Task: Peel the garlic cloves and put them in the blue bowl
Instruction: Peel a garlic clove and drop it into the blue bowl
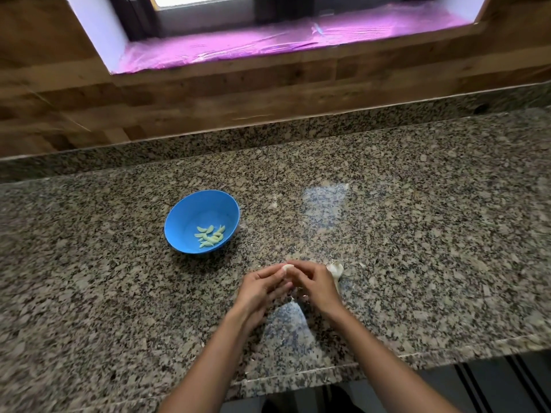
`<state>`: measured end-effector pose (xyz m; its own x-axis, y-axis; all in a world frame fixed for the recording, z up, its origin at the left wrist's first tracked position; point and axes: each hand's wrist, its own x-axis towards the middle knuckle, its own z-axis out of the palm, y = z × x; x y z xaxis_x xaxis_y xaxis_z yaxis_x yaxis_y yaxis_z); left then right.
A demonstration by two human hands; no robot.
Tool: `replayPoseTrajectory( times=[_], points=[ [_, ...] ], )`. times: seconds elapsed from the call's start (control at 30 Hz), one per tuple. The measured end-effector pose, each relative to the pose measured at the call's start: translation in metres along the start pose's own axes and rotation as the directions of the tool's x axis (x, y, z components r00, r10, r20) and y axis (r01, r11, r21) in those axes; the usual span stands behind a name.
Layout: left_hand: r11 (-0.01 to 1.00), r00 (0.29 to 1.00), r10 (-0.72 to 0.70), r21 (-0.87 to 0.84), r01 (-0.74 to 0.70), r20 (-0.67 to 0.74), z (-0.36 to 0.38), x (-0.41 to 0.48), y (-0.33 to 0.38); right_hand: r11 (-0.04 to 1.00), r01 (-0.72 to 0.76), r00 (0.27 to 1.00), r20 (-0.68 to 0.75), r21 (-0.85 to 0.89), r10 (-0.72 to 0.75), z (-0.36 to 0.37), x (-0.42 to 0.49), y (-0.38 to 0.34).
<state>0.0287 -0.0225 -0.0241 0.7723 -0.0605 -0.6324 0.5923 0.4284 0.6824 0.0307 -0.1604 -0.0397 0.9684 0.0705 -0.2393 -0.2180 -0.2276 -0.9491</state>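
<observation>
A blue bowl (190, 213) stands on the granite counter at the left of centre, with several pale peeled garlic cloves (210, 236) lying in its bottom. In front of it and to the right, my left hand (261, 289) and my right hand (313, 283) meet above the counter and both pinch one whitish garlic clove (288, 267) between their fingertips. Just right of my right hand a piece of garlic bulb with papery skin (335, 269) lies on the counter. Small scraps of garlic skin (293, 298) show below the hands.
The granite counter (417, 234) runs across the view, with its front edge at the lower right. A wooden wall and a window sill covered in pink film (268, 43) rise behind it. Pale skin flakes (362, 264) are scattered near the hands.
</observation>
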Motion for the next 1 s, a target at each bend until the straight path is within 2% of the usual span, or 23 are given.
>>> replayPoseTrajectory(
  times=[0.07,0.1,0.2,0.3,0.33,0.37,0.43,0.47,0.57,0.6,0.67,0.73,0.8,0.9,1.0],
  points=[
    [0.999,0.999,0.029,0.032,-0.028,-0.038,0.005,-0.002,-0.002,0.964,-0.116,0.993,0.003,0.239,0.119,0.001,-0.001,-0.003],
    [0.994,0.995,0.068,0.095,-0.061,-0.071,0.005,-0.002,-0.004,0.942,-0.146,0.988,-0.012,0.304,0.157,0.000,-0.002,-0.003],
    [0.931,0.969,0.222,0.318,-0.179,-0.106,0.011,-0.001,-0.004,0.910,-0.171,0.973,-0.079,0.379,0.216,0.001,-0.005,-0.002],
    [0.924,0.954,0.275,0.307,-0.228,-0.121,0.018,0.002,-0.006,0.875,-0.131,0.952,-0.189,0.465,0.242,-0.002,-0.006,-0.003],
    [0.914,0.951,0.283,0.334,-0.229,-0.122,0.019,0.005,-0.008,0.888,-0.105,0.947,-0.227,0.448,0.227,-0.006,-0.006,-0.004],
    [0.865,0.948,0.305,0.444,-0.236,-0.090,0.019,0.007,-0.009,0.898,-0.089,0.949,-0.238,0.432,0.209,-0.010,-0.006,-0.004],
    [0.685,0.945,0.320,0.672,-0.281,0.070,0.022,0.009,-0.013,0.893,-0.095,0.959,-0.201,0.441,0.201,-0.018,-0.005,-0.004],
    [0.612,0.933,0.335,0.723,-0.322,0.132,0.023,0.009,-0.014,0.893,-0.108,0.964,-0.173,0.437,0.202,-0.020,-0.006,-0.004],
    [0.520,0.873,0.439,0.731,-0.442,0.215,0.025,0.002,-0.007,0.951,-0.117,0.978,-0.133,0.285,0.160,-0.022,-0.009,-0.002],
    [0.508,0.872,0.421,0.732,-0.455,0.250,0.024,0.000,-0.004,0.972,-0.105,0.983,-0.127,0.211,0.134,-0.024,-0.010,-0.002],
    [0.614,0.917,0.285,0.681,-0.399,0.280,0.020,-0.005,0.002,0.997,-0.054,0.994,-0.094,0.061,0.059,-0.025,-0.010,-0.006],
    [0.791,0.955,0.164,0.545,-0.277,0.248,0.016,-0.013,0.012,0.998,0.019,0.999,-0.042,-0.066,-0.022,-0.025,-0.006,-0.009],
    [0.902,0.966,0.096,0.390,-0.187,0.241,0.011,-0.018,0.019,0.985,0.076,0.997,0.011,-0.154,-0.075,-0.023,-0.004,-0.011],
    [0.911,0.969,0.125,0.361,-0.197,0.213,0.004,-0.024,0.020,0.956,0.155,0.984,0.127,-0.250,-0.127,-0.016,-0.002,-0.013],
    [0.886,0.962,0.219,0.378,-0.267,0.165,-0.003,-0.023,0.016,0.980,0.139,0.982,0.148,-0.140,-0.118,-0.007,-0.005,-0.012]
  ],
)
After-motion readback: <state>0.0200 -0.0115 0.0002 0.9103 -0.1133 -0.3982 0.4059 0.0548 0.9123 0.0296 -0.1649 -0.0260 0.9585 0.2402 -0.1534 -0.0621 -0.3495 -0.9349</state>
